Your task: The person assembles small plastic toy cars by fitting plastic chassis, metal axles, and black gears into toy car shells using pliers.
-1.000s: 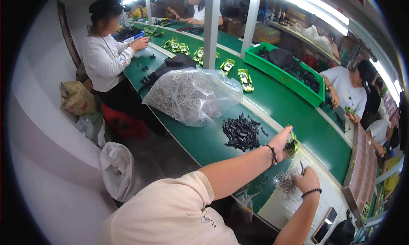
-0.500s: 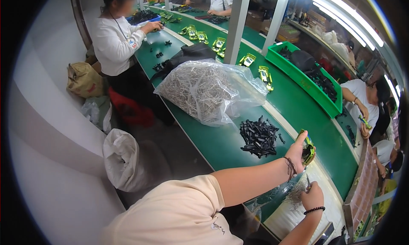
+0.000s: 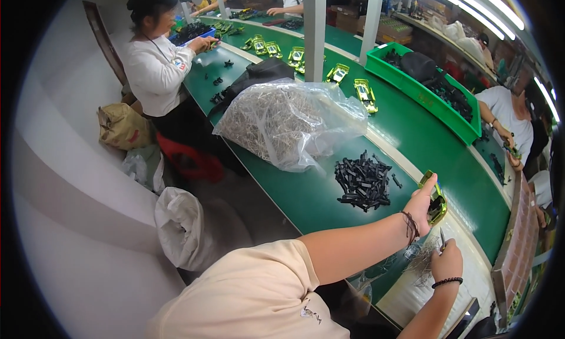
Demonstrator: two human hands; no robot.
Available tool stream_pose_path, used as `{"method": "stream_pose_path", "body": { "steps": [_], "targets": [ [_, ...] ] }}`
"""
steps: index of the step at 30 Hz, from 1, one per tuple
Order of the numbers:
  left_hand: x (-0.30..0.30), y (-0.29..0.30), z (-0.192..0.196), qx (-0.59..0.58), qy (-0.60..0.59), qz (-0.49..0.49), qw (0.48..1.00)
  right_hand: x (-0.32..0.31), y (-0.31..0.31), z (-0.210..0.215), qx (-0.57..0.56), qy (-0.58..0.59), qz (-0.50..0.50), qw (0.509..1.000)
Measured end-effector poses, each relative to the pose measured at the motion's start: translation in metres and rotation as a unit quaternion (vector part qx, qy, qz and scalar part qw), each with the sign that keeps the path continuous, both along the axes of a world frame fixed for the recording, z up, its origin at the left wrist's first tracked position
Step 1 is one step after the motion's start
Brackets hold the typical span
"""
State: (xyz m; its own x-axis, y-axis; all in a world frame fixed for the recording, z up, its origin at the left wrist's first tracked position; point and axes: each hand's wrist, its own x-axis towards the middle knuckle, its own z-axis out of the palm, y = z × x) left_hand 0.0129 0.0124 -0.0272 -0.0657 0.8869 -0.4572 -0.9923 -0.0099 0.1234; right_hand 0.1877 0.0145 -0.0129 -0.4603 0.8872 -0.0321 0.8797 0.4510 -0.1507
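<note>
My left hand (image 3: 420,210) is closed round a shiny green-and-black toy car body shell (image 3: 436,207), over the near side of the green worktable. Just nearer, my right hand (image 3: 448,262) grips a pointed metal tool (image 3: 442,237), its tip up toward the shell; the fingers hide its rest. Beside the right hand, thin silvery wire-like pieces (image 3: 419,265) lie on a white sheet (image 3: 406,296). A heap of small black plastic parts (image 3: 365,183) lies left of my left hand. Beyond it rests a clear plastic bag (image 3: 288,124) full of similar wire-like pieces.
More green car shells (image 3: 365,95) line the green belt (image 3: 406,140). A green crate (image 3: 424,94) of black parts stands across it. Grey posts (image 3: 315,32) rise between the lines. A co-worker (image 3: 154,74) works far left, others on the right. A white sack (image 3: 179,227) sits on the floor.
The whole view has shifted slightly. My hands keep their grips on the shell and the metal tool, close together as before. The co-worker at far left has raised their head.
</note>
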Motion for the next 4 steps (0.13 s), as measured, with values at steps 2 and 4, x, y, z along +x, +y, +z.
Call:
{"method": "stream_pose_path", "body": {
  "steps": [2,4],
  "targets": [
    [0.0015,0.0047,-0.0065,0.018,0.006,-0.002,1.0,0.0002,0.0017,-0.0095,0.038,-0.001,0.013,0.999],
    [0.0032,0.0107,-0.0122,0.03,0.005,0.01,0.999,-0.003,0.0026,-0.0109,0.028,-0.01,0.007,1.0]
  ]
}}
